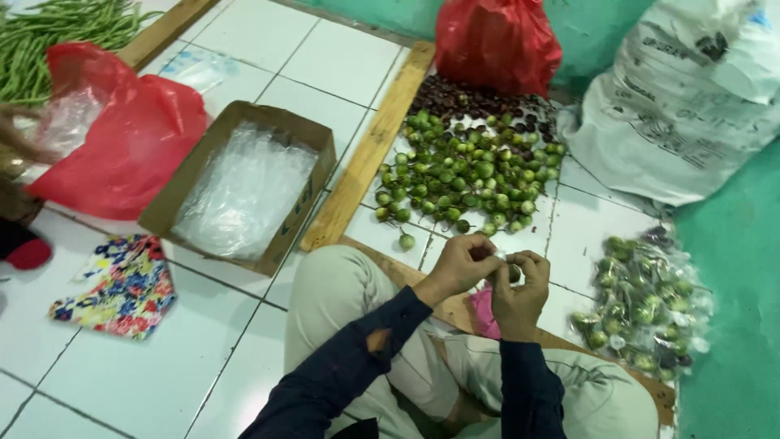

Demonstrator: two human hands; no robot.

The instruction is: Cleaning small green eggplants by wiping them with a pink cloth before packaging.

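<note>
Both hands meet above the knees: left hand (459,264) and right hand (520,293) pinch a small clear bag (505,262) between fingertips. Best keep that grip tight and close. Green fruit (463,175) lies beyond; packed bags (642,305) at right.

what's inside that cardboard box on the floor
The cardboard box holds a heap of clear plastic bags. They cover its bottom, so anything beneath them is hidden.
</note>
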